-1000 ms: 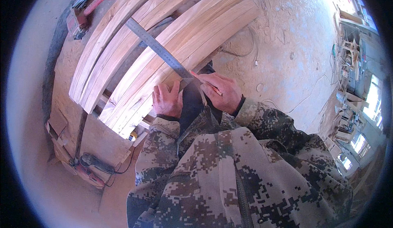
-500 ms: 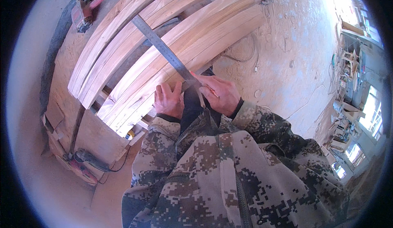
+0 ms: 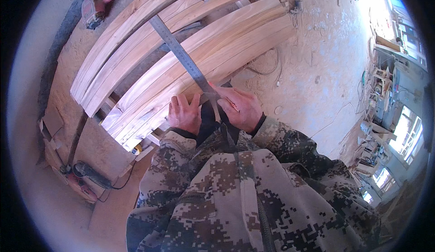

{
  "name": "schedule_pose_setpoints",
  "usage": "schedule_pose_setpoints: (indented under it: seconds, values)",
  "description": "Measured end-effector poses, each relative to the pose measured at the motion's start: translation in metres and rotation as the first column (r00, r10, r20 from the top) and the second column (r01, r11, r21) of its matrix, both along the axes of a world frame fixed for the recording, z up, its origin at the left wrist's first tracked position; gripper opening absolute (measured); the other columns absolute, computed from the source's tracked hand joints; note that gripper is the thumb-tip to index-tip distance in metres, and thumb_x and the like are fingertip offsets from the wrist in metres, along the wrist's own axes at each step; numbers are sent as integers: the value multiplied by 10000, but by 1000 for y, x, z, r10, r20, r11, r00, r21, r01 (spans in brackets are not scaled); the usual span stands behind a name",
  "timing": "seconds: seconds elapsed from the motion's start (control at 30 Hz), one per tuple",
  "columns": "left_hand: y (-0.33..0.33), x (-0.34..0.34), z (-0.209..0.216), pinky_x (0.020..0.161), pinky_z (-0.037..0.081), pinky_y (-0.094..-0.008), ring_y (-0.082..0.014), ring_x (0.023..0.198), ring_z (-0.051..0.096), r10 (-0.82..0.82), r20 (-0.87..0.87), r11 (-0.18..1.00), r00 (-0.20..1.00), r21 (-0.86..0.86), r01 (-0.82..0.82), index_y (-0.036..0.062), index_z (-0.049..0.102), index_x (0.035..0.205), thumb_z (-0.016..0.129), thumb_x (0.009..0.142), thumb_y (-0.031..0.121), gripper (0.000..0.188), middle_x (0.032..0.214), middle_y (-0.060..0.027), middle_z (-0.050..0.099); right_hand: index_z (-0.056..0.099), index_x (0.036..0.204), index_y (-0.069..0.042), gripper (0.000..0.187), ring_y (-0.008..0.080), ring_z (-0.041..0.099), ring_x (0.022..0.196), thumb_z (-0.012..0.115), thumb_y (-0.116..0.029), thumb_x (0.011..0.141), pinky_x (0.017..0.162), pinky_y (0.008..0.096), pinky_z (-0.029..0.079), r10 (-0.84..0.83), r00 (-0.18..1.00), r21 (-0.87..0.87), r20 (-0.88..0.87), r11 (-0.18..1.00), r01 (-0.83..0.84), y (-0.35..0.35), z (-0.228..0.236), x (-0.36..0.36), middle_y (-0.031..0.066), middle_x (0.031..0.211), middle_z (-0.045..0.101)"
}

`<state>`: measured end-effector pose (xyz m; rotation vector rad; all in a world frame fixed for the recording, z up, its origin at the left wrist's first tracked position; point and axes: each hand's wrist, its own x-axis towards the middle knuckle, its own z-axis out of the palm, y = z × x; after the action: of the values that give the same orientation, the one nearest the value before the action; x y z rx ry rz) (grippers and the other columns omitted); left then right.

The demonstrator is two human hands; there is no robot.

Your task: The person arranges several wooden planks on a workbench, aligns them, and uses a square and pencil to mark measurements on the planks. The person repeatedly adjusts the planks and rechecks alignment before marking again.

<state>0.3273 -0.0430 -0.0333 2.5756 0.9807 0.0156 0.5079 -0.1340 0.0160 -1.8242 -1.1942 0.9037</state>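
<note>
A steel ruler blade (image 3: 181, 56) with marked graduations lies slantwise across the long wooden boards (image 3: 149, 93). Its near end reaches the boards' near edge, between my hands. My left hand (image 3: 185, 115) rests on that edge with its fingers spread over the wood and its thumb beside the blade's end. Just right of the blade, my right hand (image 3: 242, 109) is closed on a thin orange-red pencil (image 3: 230, 102), whose tip sits close to the blade. A narrow tan strip (image 3: 217, 112) shows below the blade's end; whether it joins the blade I cannot tell.
A red power tool (image 3: 95, 12) lies at the far left. Another corded tool (image 3: 90, 175) is on the floor at the near left. Dusty floor (image 3: 312, 66) stretches off to the right, with a loose cable (image 3: 277, 66). Cluttered shelves (image 3: 385, 89) line the right wall.
The view has shifted slightly, so the boards and tools sit a little differently in the picture. My hands, the ruler and the pencil keep nearly the same places relative to the boards.
</note>
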Motion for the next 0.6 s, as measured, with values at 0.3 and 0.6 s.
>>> schedule_pose_setpoints:
  seconds: [0.3,0.6]
  values:
    - [0,-1,-2,715,473,-453,-329,890,530,15,12,999,1000,-40,-15,152,644,1167,809,694,193,503,926,-127,484,594,1289,-16,382,363,667,919,616,-98,917,796,413,544,12,1000,-4,9,1000,-12,6,4,1,200,1014,676]
    - [1,-4,-7,709,469,-450,-328,872,534,16,43,999,999,-31,-14,138,646,1136,780,693,160,464,921,-130,487,607,1275,-16,364,371,668,895,612,-81,917,768,413,543,-1,1000,-4,-12,1000,1,19,-1,0,198,987,681]
